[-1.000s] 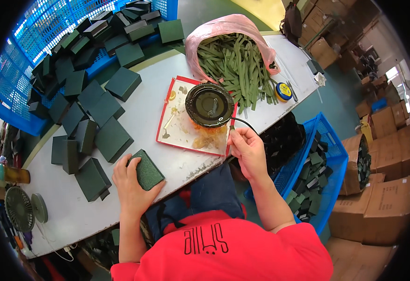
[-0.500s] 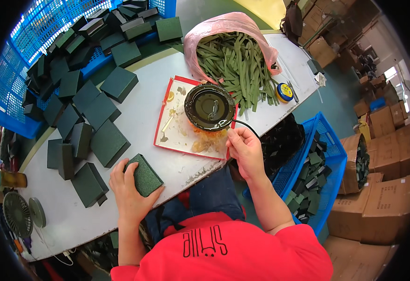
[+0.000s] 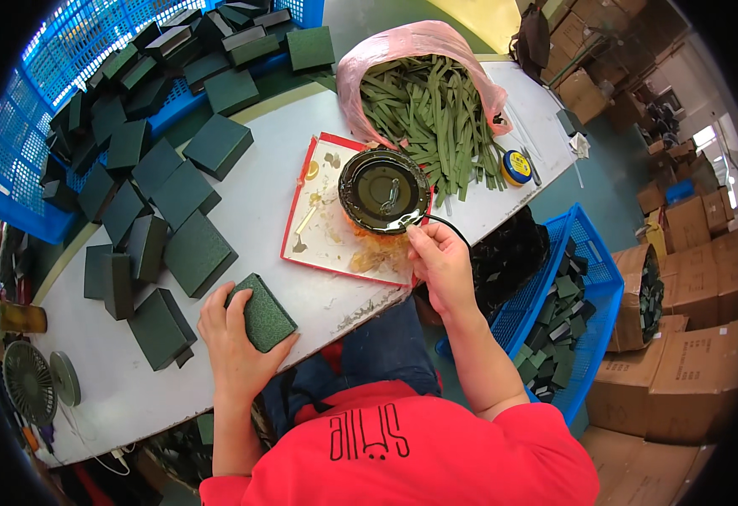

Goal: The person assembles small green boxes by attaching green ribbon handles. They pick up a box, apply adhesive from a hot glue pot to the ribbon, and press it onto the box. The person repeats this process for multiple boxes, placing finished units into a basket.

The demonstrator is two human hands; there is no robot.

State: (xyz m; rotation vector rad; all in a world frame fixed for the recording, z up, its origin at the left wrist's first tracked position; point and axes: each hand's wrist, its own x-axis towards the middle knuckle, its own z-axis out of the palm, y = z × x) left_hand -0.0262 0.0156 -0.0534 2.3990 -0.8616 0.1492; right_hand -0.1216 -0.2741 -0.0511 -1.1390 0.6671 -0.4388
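Note:
My left hand (image 3: 242,341) is closed around a small dark green box (image 3: 264,314) with a speckled surface, at the table's front edge. Thumb and fingers of my right hand (image 3: 442,261) are pinched together at the lower right rim of a round black pot (image 3: 383,196). Whatever they hold is too small to make out. Glossy brownish liquid fills the pot, which stands on a stained white tray (image 3: 297,232) with a red rim. Behind it, a pink plastic bag (image 3: 424,38) spills many green ribbon strips (image 3: 436,114).
More green boxes (image 3: 185,192) cover the table's left side, up to a blue crate (image 3: 27,181). A small fan (image 3: 29,381) lies at the lower left. Beside the bag is a round blue-and-yellow tin (image 3: 516,167). Another blue crate (image 3: 592,371) with green pieces stands at right, near cardboard cartons (image 3: 693,371).
My right hand has moved slightly left and up, so its fingertips now meet the pot's rim. My left hand keeps its hold on the box.

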